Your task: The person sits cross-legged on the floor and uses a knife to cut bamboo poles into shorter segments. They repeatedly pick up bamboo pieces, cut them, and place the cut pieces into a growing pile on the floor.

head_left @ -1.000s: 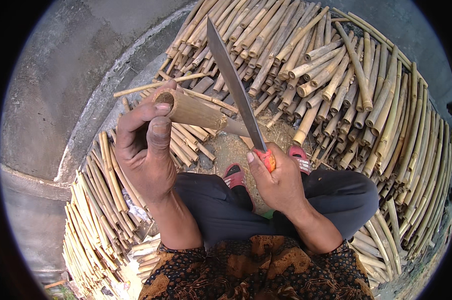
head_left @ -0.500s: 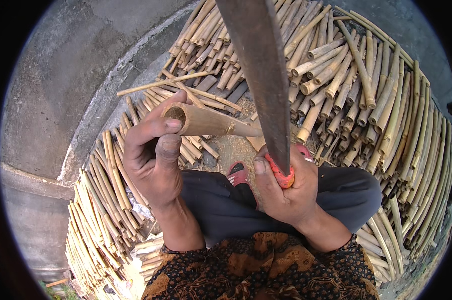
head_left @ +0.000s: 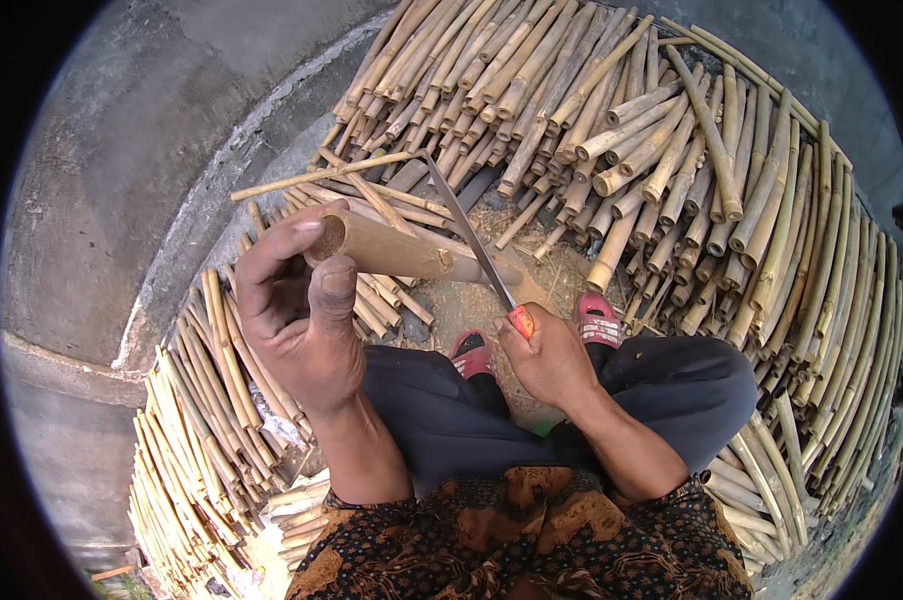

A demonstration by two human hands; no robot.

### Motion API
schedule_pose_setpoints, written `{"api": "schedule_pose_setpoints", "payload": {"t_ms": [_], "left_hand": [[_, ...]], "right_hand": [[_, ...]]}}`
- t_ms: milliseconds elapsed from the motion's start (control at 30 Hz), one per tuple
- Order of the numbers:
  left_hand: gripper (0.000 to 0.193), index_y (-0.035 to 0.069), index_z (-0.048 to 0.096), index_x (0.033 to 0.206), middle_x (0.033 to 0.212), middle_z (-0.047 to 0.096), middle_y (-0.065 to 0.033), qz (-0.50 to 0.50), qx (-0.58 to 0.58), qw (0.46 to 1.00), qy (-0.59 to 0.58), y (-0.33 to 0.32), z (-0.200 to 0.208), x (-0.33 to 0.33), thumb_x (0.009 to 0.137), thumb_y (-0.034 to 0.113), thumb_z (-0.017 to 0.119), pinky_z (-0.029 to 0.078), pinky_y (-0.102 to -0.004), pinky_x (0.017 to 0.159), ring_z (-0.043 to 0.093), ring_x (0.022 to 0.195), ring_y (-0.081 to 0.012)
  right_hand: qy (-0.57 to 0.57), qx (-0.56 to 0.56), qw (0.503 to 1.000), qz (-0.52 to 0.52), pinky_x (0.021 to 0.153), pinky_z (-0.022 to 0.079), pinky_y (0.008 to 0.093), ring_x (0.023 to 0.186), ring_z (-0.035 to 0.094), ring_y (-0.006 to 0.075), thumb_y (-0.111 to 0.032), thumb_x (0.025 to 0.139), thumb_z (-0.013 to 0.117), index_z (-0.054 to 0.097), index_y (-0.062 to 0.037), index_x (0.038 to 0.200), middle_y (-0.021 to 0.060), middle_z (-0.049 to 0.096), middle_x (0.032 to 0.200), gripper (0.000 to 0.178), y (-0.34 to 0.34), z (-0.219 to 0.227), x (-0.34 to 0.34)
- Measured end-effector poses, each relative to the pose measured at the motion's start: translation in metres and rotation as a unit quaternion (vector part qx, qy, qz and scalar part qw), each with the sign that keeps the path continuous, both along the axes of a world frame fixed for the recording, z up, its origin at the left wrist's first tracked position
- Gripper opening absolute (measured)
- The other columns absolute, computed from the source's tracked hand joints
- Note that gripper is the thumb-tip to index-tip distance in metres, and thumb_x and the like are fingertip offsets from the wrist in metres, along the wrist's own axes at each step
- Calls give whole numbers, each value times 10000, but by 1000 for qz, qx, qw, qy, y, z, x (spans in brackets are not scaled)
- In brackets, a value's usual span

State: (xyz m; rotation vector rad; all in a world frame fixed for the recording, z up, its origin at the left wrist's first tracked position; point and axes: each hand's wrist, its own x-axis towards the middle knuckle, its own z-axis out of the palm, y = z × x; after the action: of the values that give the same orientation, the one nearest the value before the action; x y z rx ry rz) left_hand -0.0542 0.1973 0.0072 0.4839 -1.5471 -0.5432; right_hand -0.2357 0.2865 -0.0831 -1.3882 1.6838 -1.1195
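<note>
A short length of bamboo is gripped near its hollow end by my left hand, thumb on one side and fingers behind. It points away to the right, and a darker node ring shows along it. My right hand is closed round the red handle of a machete. The narrow dark blade slants up and to the left, crossing the bamboo's far part in this view. Whether the edge touches the bamboo I cannot tell.
Cut bamboo poles are heaped ahead, with more stacked at the right and the left. A grey concrete wall rises at the left. Below my hands are my red sandals. Pale shavings litter the ground.
The machete has come down from a raised position, its blade now lower and tilted left across the bamboo. My right hand has turned with it. The left hand has shifted slightly left.
</note>
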Motion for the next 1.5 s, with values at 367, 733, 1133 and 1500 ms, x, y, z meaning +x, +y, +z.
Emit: {"api": "schedule_pose_setpoints", "payload": {"t_ms": [367,733,1133,1500], "left_hand": [[538,-80,640,1197,1098,595,-81,-28,58,996,66,19,9,-29,790,138,917,539,-301,946,668,1039,-172],[550,-67,663,1188,1063,586,-56,-19,66,996,65,32,6,-28,770,164,936,515,-259,872,638,967,-131],[526,-48,683,1183,1044,567,-35,0,50,998,32,32,5,-26,787,196,927,493,-257,857,609,938,-117],[572,-81,668,1239,1089,596,-65,7,35,999,30,28,9,-27,820,232,900,494,-289,941,627,1012,-153]], "right_hand": [[-31,-134,990,6,589,545,451,685,716,428,-192,971,696,604,41,984,247,670,747,251,29,44,7],[-102,-168,981,11,581,536,485,700,705,451,-187,963,693,586,34,944,247,643,677,247,60,70,3],[-108,-124,986,-17,544,504,365,575,666,207,-201,1016,651,601,39,918,130,628,645,265,59,66,-7],[-27,1,999,-24,627,558,460,707,726,422,-211,985,658,629,62,1026,240,690,744,277,40,27,-14]]}}
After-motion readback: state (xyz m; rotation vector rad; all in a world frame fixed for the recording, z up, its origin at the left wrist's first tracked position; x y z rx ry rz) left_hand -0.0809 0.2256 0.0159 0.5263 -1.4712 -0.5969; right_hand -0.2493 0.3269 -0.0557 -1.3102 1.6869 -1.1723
